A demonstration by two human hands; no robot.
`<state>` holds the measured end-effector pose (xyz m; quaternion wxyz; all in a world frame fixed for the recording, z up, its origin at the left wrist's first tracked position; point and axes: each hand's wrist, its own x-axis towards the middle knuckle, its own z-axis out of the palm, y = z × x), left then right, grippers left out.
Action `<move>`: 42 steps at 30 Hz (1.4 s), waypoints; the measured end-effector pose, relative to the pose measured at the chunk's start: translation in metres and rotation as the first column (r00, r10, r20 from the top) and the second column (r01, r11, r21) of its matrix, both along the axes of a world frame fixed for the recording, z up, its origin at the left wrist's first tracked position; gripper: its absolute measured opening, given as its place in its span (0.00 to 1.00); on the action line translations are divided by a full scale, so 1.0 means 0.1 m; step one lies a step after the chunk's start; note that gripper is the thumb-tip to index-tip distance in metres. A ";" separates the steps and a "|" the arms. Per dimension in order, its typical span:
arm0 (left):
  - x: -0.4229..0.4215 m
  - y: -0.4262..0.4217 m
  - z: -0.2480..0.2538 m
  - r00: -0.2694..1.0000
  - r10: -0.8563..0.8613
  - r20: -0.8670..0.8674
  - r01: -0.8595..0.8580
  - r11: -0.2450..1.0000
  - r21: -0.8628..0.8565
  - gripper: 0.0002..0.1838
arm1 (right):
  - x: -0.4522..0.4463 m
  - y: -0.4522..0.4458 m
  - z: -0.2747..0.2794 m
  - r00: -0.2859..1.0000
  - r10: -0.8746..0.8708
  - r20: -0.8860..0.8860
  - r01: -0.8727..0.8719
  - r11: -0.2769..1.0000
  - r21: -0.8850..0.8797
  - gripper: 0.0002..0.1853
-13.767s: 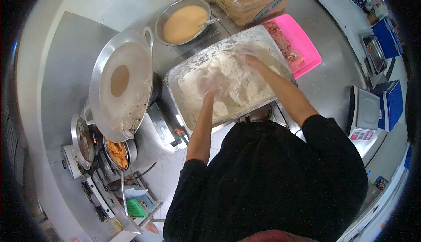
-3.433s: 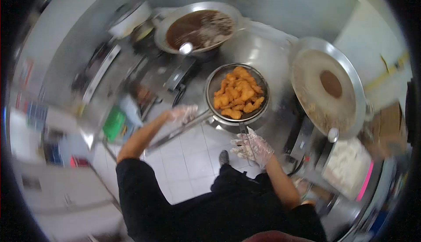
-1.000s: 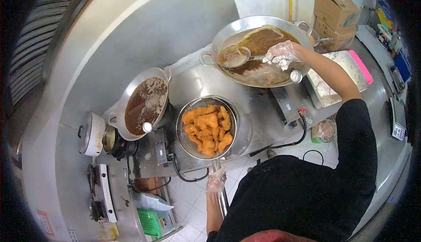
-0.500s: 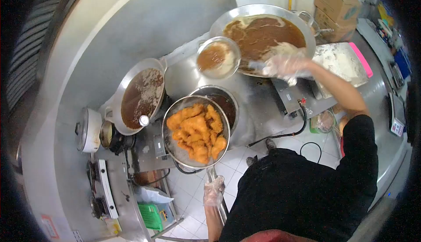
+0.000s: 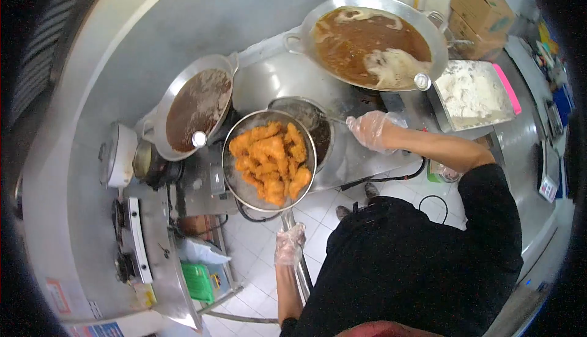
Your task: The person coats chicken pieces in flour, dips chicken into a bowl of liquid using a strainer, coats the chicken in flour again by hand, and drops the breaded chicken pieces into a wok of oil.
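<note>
My left hand (image 5: 290, 245), in a clear plastic glove, is closed round the long metal handle of a large strainer (image 5: 227, 181). Golden-brown fried pieces (image 5: 269, 160) with a rough coating fill its mesh. My right hand (image 5: 376, 130), gloved too, grips the thin handle of a small skimmer (image 5: 296, 106). The skimmer's bowl is over the far part of a round pot (image 5: 329, 147) with dark contents. The large strainer overlaps the pot's left side and hides part of it. To the upper right, a big wok (image 5: 299, 28) holds brown oil with pale foam.
Another wok (image 5: 160, 114) of dark foamy oil stands left, near a white lidded pot (image 5: 126, 157). A flour tray (image 5: 477, 95) with a pink edge sits right, below cardboard boxes (image 5: 480, 13). A black hose (image 5: 385, 180) runs along the counter's front edge.
My right hand has moved the small skimmer from beside the big wok, down and toward me, over the round pot. Its bowl held brown oil and foam earlier. The large strainer is nearly still.
</note>
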<state>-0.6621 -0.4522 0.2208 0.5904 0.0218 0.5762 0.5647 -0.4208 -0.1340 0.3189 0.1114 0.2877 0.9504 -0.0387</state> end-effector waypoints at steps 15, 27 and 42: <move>-0.29 -0.13 -0.76 0.970 -0.019 0.243 -0.018 0.989 0.148 0.17 | 1.22 1.34 0.89 0.813 -0.486 -0.320 0.538 0.837 0.097 0.16; -0.28 0.01 -0.43 0.956 -0.004 0.293 0.006 1.000 -0.007 0.07 | 2.13 1.97 1.20 0.713 -0.693 -0.106 0.611 0.541 0.578 0.13; -0.31 0.06 -0.64 0.985 -0.158 0.065 0.156 0.987 0.030 0.10 | 1.03 2.10 0.61 0.931 -0.307 -0.197 0.196 0.876 -0.440 0.11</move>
